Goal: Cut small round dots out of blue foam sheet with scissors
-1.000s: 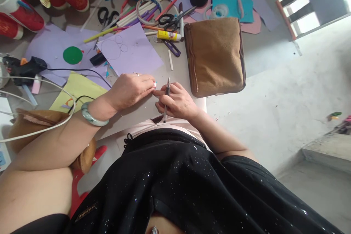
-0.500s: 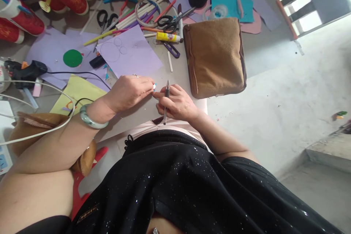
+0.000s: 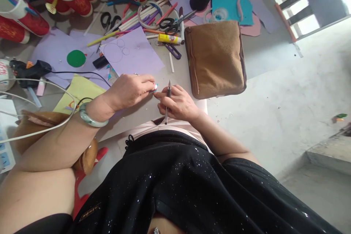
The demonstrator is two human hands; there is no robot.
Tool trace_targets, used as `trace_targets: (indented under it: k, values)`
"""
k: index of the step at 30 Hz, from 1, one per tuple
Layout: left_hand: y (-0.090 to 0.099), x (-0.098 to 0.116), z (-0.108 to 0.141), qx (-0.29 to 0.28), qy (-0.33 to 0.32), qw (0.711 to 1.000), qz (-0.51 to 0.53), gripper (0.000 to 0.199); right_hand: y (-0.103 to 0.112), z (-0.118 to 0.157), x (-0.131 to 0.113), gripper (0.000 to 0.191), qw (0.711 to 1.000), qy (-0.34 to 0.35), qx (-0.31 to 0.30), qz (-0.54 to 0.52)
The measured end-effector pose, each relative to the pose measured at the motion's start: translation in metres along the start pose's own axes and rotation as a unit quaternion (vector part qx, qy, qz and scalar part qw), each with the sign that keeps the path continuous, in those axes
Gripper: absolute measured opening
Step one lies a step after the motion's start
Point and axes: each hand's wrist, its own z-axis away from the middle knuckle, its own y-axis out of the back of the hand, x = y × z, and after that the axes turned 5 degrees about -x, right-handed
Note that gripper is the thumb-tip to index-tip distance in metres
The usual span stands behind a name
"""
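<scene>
Now our 2 hands work close together over the table (image 3: 179, 71): our left hand (image 3: 130, 89) is closed in a pinch on a small white-and-blue piece (image 3: 155, 86), and our right hand (image 3: 179, 104) is curled around a pen (image 3: 168, 97). That piece lies just left of the pen, whose long axis runs away from us, tip outward; the left hand is nearer, already gripping the piece, while the right hand's fingers sit just beside it.

Left hand (image 3: 133, 89) pinching — right hand (image 3: 178, 103) just beside, fingers curled.
</scene>
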Motion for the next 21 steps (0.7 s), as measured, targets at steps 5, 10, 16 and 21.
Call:
trace_targets:
  k: [5,10,16,21]
  values:
    - [0.009,0.002,-0.001,-0.046,0.024,0.998,-0.045,0.032,0.001,-0.001,0.000,0.006,0.999,0.000,0.026,-0.026]
    - [0.009,0.003,-0.001,-0.044,0.039,0.997,-0.058,0.032,0.007,0.002,0.002,0.019,0.988,-0.025,0.086,-0.129]
    - [0.010,0.003,-0.002,-0.075,0.056,0.994,-0.060,0.035,0.017,0.007,-0.010,0.042,0.934,-0.158,0.144,-0.285]
    - [0.009,0.004,-0.001,-0.065,0.057,0.995,-0.047,0.034,0.020,0.004,-0.015,0.015,0.922,-0.231,0.107,-0.293]
